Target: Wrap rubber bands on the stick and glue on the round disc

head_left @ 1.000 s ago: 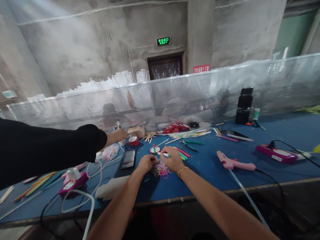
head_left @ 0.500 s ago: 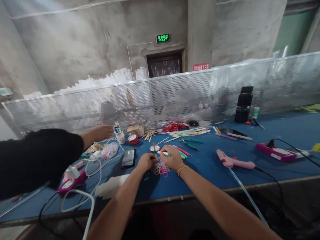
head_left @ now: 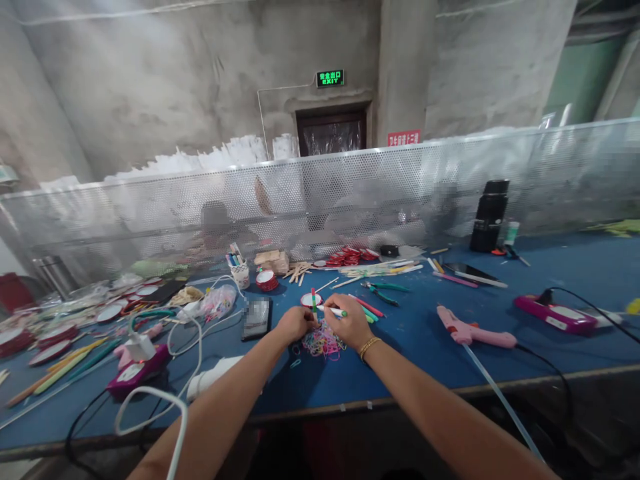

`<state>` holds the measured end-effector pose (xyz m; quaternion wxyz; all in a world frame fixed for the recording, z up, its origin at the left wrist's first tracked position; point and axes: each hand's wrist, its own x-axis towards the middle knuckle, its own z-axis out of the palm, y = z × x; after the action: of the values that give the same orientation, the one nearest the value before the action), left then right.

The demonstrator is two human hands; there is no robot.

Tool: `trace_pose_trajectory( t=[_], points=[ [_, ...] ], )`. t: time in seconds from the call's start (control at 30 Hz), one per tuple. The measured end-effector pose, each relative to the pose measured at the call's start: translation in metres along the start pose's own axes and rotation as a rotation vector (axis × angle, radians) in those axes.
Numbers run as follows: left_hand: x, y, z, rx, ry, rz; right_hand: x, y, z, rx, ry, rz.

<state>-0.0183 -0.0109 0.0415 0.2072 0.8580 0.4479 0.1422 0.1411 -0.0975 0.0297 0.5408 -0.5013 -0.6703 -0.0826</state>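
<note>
My left hand (head_left: 296,325) pinches a craft stick (head_left: 314,300) upright, its visible part coloured red and green. Between the closed fingers of my right hand (head_left: 350,323) is a marker (head_left: 340,312) with a white barrel and a green end, its front pointing at the stick. Exactly where the tip touches is too small to tell. Below both hands lies a pile of colourful rubber bands (head_left: 324,343). Just behind the stick is a round white disc (head_left: 306,301) with a red rim. Several coloured markers (head_left: 369,309) rest beyond my right hand.
Green-handled pliers (head_left: 385,292) and a pink glue gun (head_left: 473,330) lie to the right, with a purple power strip (head_left: 555,315) farther out. At left are a phone (head_left: 257,319), a pen cup (head_left: 241,275) and white cables (head_left: 185,407). A perforated metal screen (head_left: 280,200) stands behind.
Another person's dark-sleeved arm, reaching in from the left toward the pen cup, is gone, uncovering discs and sticks there. My hands keep their hold; the view has shifted slightly.
</note>
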Motion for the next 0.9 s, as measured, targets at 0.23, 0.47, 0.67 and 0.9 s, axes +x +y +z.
trace_pose_trajectory(
  t=[0.23, 0.47, 0.67, 0.9],
  points=[
    [-0.004, -0.001, -0.001, -0.009, 0.001, 0.012, 0.001, -0.002, 0.002, 0.02, 0.024, -0.008],
    [-0.002, -0.007, 0.005, -0.063, 0.038, 0.014, 0.002, -0.004, 0.001, 0.045, 0.075, 0.028],
    [0.005, -0.01, 0.007, -0.06, 0.02, 0.027, 0.001, 0.002, 0.003, 0.02, 0.064, 0.012],
    [0.004, -0.009, 0.008, -0.057, 0.035, 0.046, 0.001, 0.005, 0.006, -0.028, -0.03, -0.011]
  ],
)
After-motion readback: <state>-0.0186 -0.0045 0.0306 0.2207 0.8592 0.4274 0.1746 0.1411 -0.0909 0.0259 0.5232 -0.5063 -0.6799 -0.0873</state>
